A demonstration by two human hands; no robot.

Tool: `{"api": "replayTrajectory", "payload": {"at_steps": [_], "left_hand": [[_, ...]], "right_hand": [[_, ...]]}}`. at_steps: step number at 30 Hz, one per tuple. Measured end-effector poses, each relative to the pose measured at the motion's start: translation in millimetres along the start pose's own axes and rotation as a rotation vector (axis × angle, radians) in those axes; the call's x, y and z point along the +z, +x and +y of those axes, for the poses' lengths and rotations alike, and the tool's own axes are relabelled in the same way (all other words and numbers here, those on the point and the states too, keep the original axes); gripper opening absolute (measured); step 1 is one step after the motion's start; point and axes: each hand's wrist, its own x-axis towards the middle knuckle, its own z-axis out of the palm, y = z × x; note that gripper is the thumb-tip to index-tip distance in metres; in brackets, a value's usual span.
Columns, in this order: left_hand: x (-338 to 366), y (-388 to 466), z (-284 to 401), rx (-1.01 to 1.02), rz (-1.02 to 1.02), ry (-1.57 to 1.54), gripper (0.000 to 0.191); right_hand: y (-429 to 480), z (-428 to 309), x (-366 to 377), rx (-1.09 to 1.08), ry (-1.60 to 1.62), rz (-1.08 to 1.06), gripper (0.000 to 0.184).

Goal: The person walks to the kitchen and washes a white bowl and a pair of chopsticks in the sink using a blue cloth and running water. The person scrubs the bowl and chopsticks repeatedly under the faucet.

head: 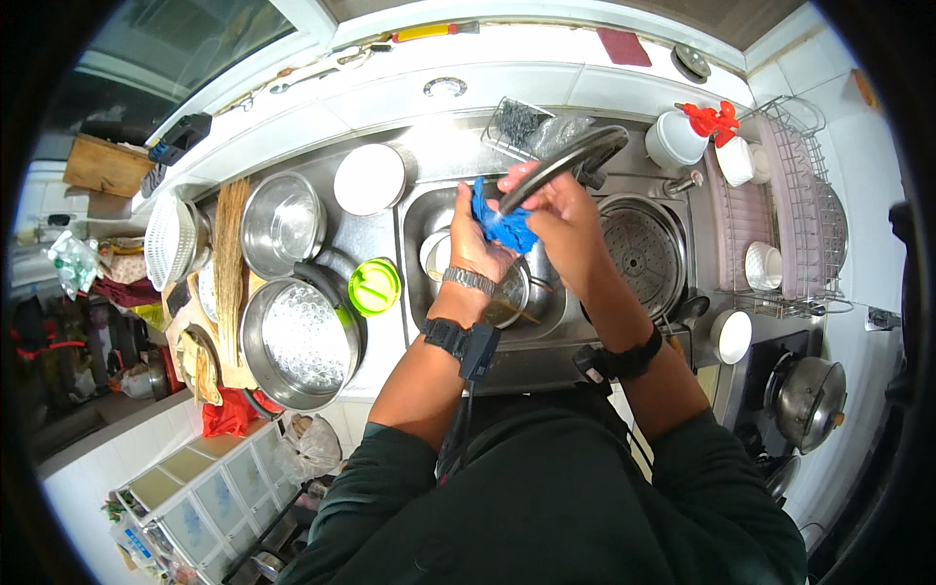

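A wet-looking blue cloth (512,232) is bunched between my hands above the sink (411,219). It rests in the palm of my left hand (472,245), whose fingers point away from me. My right hand (567,212) holds the cloth's right side with the thumb against it; the faucet hides part of its fingers. The dark, curved faucet spout (559,164) passes in front of that hand, its end just over the cloth. Below, a white bowl (437,256) and a metal bowl (512,296) sit in the basin, partly hidden by my left hand and wrist.
Left of the sink stand a pot of water (303,344), a steel basin (284,223), a white plate (370,180) and a green-rimmed container (374,287). To the right are a perforated steamer tray (635,252), a dish rack (782,197), a white bowl (731,336) and a lidded pot (810,406).
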Motion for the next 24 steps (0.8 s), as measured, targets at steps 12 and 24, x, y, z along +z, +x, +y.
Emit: {"api": "replayTrajectory", "payload": {"at_steps": [12,24], "left_hand": [[-26,-19,-52,0.120,0.163,0.104,0.031],[-34,-18,-29,0.094,0.200,0.162,0.042]], "right_hand": [[5,130,11,0.302,0.126,0.414,0.028],[6,160,21,0.417,-0.213,0.318,0.043]]}}
